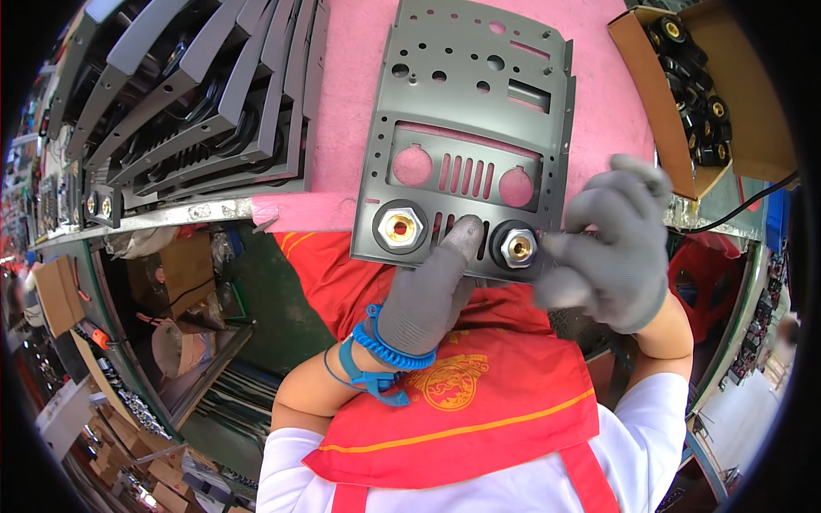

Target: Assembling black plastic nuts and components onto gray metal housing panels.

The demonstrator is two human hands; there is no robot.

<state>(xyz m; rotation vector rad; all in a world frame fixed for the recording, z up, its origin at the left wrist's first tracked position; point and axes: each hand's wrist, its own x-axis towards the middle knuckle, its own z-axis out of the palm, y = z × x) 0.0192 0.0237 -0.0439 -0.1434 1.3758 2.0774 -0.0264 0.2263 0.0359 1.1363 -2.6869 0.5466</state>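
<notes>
A grey sheet-metal panel point(457, 94) with round holes and slots lies before me, its front edge overhanging the table edge. Two hex nuts are set near that edge: a left hex nut point(399, 228) and a right hex nut point(518, 248), each with a brass-coloured centre and a black ring around it. My left hand point(432, 295), in a grey glove, grips the panel's front edge, one finger lying on top between the nuts. My right hand point(611, 248), also gloved and partly blurred, is beside the right nut; thumb and forefinger are apart, with nothing visible between them.
Several grey metal panels point(231, 111) with black parts stand stacked at the left. A cardboard box point(637, 51) of black parts with brass-coloured centres sits at the far right. Pink sheeting point(342, 128) covers the table. A blue coiled wrist strap point(376, 350) circles my left wrist.
</notes>
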